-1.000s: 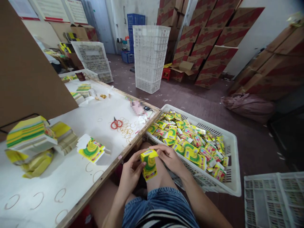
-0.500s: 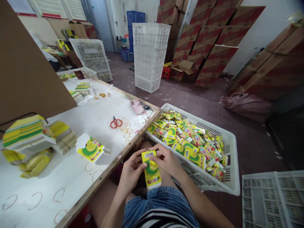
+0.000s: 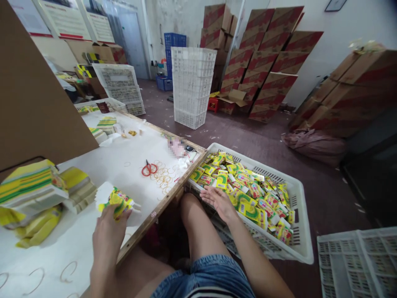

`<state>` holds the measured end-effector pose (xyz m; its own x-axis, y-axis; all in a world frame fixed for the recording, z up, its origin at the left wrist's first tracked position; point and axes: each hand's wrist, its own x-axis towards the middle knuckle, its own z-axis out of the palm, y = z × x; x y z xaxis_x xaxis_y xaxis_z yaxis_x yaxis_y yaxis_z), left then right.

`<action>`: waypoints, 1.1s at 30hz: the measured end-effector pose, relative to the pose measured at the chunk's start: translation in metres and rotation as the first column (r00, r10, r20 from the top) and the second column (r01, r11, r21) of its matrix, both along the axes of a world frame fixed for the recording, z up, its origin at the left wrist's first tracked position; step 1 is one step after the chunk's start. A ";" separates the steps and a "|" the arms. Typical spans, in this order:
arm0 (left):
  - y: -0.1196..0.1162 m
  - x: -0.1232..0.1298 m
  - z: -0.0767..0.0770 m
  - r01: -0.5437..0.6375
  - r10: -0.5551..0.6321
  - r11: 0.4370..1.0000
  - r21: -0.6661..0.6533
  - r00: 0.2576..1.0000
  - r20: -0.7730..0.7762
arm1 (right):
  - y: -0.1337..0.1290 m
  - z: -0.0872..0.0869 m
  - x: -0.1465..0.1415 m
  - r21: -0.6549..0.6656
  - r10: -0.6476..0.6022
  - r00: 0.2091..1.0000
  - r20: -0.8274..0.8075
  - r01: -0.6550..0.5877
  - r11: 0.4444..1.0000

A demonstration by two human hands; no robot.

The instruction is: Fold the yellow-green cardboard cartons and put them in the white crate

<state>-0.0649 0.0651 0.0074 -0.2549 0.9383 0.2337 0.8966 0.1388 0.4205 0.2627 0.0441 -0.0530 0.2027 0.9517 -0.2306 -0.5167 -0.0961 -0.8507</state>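
On the white tabletop, my left hand [image 3: 110, 227] has its fingers on a small fanned stack of yellow-and-green cartons [image 3: 119, 200], gripping at the near edge. My right hand [image 3: 218, 200] is raised over the near-left rim of a white crate [image 3: 305, 231], palm up with fingers stretched out and nothing in it. That crate holds a heap of yellow packed boxes [image 3: 248, 207]. Left of my left hand lie larger bundles of flat yellow cartons [image 3: 31, 184]. Red-handled scissors [image 3: 149, 168] rest on the table beside scattered rubber bands [image 3: 163, 176].
The table's wooden edge [image 3: 145, 219] runs diagonally before my knees. A brown cardboard panel [image 3: 40, 91] stands at the left. Stacked white crates [image 3: 192, 87] and red-brown cartons [image 3: 260, 54] stand behind. Another white crate [image 3: 356, 260] sits at lower right.
My left hand has moved left from my lap to the carton stack on the table. The yellow box is gone from my hands. My right hand has opened beside the crate.
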 end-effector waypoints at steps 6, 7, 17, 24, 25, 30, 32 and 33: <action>-0.001 -0.017 -0.009 0.012 -0.032 0.993 -0.114 0.984 -0.177 | -0.006 -0.001 -0.028 -0.023 0.087 0.996 0.018 -0.086 0.996; -0.001 -0.018 -0.008 0.016 -0.042 0.992 -0.127 0.978 -0.202 | -0.006 0.001 -0.032 -0.021 0.100 0.995 0.025 -0.100 0.995; -0.033 0.035 -0.012 0.398 -0.305 0.558 0.729 0.915 -0.266 | -0.021 0.042 -0.081 0.073 0.297 0.951 0.086 -0.303 0.950; -0.064 0.098 -0.022 0.489 -0.753 0.591 0.642 0.619 0.222 | -0.026 0.045 -0.074 0.138 0.236 0.966 0.105 -0.249 0.959; -0.063 0.100 -0.022 0.376 -0.669 0.721 0.582 0.594 0.446 | -0.027 0.042 -0.073 0.153 0.238 0.967 0.094 -0.251 0.956; -0.048 0.100 -0.017 0.365 -0.223 0.914 0.179 0.083 0.971 | -0.034 0.033 -0.076 0.176 0.196 0.979 0.058 -0.203 0.963; -0.044 0.100 -0.014 0.426 -0.149 0.891 0.159 -0.056 0.987 | -0.034 0.033 -0.077 0.191 0.153 0.986 0.073 -0.164 0.968; -0.044 0.101 -0.013 0.442 -0.129 0.882 0.161 -0.103 0.986 | -0.033 0.033 -0.077 0.196 0.139 0.987 0.084 -0.153 0.969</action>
